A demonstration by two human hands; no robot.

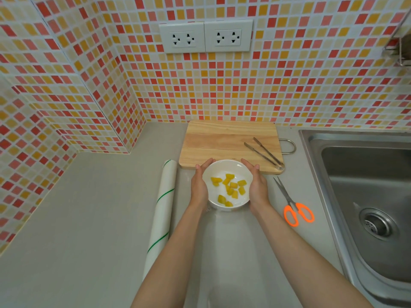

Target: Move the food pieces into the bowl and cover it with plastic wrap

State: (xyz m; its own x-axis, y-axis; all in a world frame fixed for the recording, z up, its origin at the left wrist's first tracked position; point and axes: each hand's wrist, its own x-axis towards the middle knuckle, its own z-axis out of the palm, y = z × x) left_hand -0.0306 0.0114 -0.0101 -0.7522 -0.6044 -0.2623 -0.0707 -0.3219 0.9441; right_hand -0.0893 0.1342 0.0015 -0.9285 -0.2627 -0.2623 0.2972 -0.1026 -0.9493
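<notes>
A white bowl (pixel 231 167) sits on the grey counter just in front of the cutting board. Several yellow food pieces (pixel 230 189) lie inside it. My left hand (pixel 200 185) cups the bowl's left side and my right hand (pixel 256 187) cups its right side, fingers pointing away from me. A clear sheet of plastic wrap (pixel 224 252) lies flat on the counter from the bowl toward me, between my forearms. The plastic wrap roll (pixel 161 216), white with green stripes, lies to the left of the bowl.
The wooden cutting board (pixel 222 143) lies behind the bowl with metal tongs (pixel 264 153) on its right part. Orange-handled scissors (pixel 293 205) lie right of the bowl. A steel sink (pixel 367 196) fills the right side. Tiled walls stand behind and to the left.
</notes>
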